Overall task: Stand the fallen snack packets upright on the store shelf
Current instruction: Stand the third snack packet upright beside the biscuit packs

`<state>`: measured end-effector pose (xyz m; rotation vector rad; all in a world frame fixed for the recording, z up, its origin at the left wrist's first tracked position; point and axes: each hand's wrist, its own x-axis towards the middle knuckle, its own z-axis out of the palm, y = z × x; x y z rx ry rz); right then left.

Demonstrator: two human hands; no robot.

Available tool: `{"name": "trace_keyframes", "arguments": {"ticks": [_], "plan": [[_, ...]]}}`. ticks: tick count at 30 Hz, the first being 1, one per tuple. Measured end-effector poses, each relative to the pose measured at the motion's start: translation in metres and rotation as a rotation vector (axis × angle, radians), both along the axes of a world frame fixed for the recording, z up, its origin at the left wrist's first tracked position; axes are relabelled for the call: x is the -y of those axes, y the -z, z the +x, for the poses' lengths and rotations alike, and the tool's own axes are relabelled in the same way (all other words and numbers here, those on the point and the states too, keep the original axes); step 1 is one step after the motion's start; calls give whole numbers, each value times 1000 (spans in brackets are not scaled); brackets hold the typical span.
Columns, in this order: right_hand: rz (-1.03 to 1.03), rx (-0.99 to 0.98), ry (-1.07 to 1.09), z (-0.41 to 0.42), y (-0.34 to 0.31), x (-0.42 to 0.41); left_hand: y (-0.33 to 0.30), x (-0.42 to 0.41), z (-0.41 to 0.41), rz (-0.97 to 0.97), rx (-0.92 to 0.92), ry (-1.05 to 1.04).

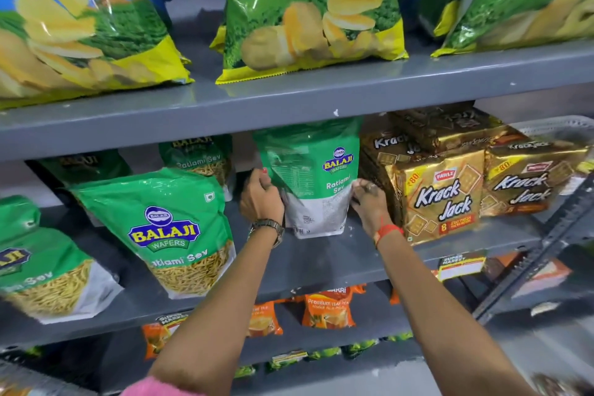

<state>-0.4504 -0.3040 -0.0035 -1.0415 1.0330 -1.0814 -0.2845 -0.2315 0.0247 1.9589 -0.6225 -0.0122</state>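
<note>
- Nearest you: a pink sleeve at the bottom edge, both bare forearms reaching up to the middle shelf.
- Shelving is grey metal, three tiers visible, with a price label on the lip below your right wrist.
- Your left hand and right hand clasp the side edges of one Ratlami Sev packet, which stands upright, back panel facing you.
- Immediately right of the grip: gold Krack Jack packs, touching your right hand.
- Left of the grip: a green Balaji packet, leaning.
- Above the grip: blue chip bags.
- Below: orange packets.
</note>
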Motion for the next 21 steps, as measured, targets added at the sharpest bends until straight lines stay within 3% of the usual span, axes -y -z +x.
{"name": "trace_keyframes", "arguments": {"ticks": [3, 7, 13, 17, 21], "plan": [[-52, -36, 55, -2, 2, -2, -4, -2, 0, 10, -42, -29], [-109, -99, 137, -5, 15, -12, -4, -17, -24, -130, -41, 232], [-280, -74, 170, -9, 37, -52, 3, -41, -67, -65, 214, 511], [-316, -102, 23, 2, 37, -62, 9, -41, -74, 0, 272, 440], [-296, -182, -74, 10, 35, -65, 14, -38, -63, -60, 239, 393]]}}
